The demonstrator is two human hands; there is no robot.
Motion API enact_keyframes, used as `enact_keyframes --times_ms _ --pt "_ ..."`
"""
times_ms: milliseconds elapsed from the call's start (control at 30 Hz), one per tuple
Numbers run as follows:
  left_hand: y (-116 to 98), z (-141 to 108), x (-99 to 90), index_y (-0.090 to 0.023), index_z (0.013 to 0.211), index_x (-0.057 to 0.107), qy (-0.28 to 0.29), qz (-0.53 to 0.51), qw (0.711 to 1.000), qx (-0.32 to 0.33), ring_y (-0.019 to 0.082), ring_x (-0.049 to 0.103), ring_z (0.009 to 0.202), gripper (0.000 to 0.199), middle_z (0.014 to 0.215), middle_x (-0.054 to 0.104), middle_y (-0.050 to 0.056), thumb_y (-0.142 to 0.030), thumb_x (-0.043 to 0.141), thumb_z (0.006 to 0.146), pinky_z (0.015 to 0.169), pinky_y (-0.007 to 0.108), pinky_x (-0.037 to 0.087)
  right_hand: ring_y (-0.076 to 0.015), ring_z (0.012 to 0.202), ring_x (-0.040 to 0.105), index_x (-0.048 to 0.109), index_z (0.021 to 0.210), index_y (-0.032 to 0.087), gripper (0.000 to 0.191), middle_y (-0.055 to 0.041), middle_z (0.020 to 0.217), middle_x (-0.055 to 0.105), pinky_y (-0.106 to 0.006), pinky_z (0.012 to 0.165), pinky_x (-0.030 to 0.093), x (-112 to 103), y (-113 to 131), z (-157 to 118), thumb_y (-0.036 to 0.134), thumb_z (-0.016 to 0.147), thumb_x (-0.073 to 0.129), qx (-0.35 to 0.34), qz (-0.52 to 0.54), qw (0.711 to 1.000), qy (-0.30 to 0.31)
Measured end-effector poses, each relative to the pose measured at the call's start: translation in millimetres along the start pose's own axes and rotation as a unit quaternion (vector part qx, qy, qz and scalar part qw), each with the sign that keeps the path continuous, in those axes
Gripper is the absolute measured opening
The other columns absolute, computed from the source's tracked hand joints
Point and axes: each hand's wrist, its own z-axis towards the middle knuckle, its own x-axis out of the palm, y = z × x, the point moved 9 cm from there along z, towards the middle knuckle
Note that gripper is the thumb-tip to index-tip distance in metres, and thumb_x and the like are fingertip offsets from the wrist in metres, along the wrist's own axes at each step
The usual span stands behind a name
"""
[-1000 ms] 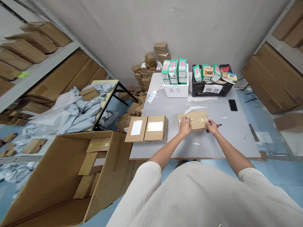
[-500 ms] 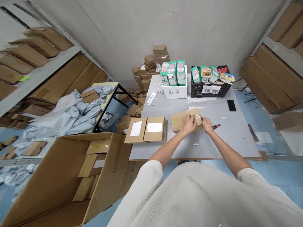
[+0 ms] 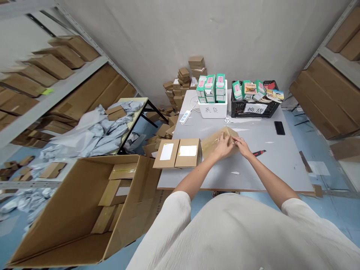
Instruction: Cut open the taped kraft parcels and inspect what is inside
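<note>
A brown cardboard box with clear tape along its top rests tilted on the grey table. My left hand lies over its top near the right end, fingers bent and gripping it. At that same end my right hand is closed in a pinch, its fingertips close to those of the left. What the pinch holds is too small to make out. A red and black utility knife lies just right of my right hand. Two flat boxes with white labels lie to the left.
A white bin of green boxes and a black crate stand at the back, with a phone at the right. A power strip lies back left. A large open carton holding boxes stands left of the table.
The box has turned, its right end swinging away from me, and sits closer to the labelled boxes. My right hand has come nearer to my left. The whole view has shifted slightly.
</note>
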Motion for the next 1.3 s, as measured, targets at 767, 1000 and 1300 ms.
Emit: enact_keyframes --times_ms 767,1000,1300 --pt "26 -9 -19.9 -0.022 0.165 0.050 -0.042 -0.029 0.998 -0.027 0.039 0.041 0.163 0.063 0.181 0.033 0.016 -0.027 0.051 0.102 0.132 0.056 0.038 -0.0406 0.159 0.042 0.078 0.137 0.023 0.069 -0.0165 0.173 0.040 -0.058 0.134 0.036 -11 9 2 0.069 0.086 0.078 -0.045 -0.155 0.985 -0.062" --pt "19 7 -4.3 -0.025 0.164 0.047 -0.031 -0.092 0.995 -0.025 0.035 0.040 0.165 0.063 0.185 0.023 0.015 -0.035 0.057 0.103 0.131 0.052 0.041 -0.0414 0.157 0.042 0.077 0.136 0.025 0.060 -0.0147 0.174 0.039 -0.062 0.131 0.038 -41 33 4 0.061 0.088 0.078 -0.089 -0.234 0.965 -0.081" --pt "26 20 1.8 -0.019 0.168 0.040 -0.022 0.030 0.999 -0.037 0.041 0.003 0.175 0.079 0.187 0.014 0.021 -0.036 0.065 0.095 0.138 0.065 0.011 -0.0442 0.152 0.047 0.071 0.143 0.024 0.075 -0.0170 0.177 0.033 -0.065 0.129 0.039 -27 31 5 0.065 0.081 0.084 -0.086 -0.232 0.968 -0.046"
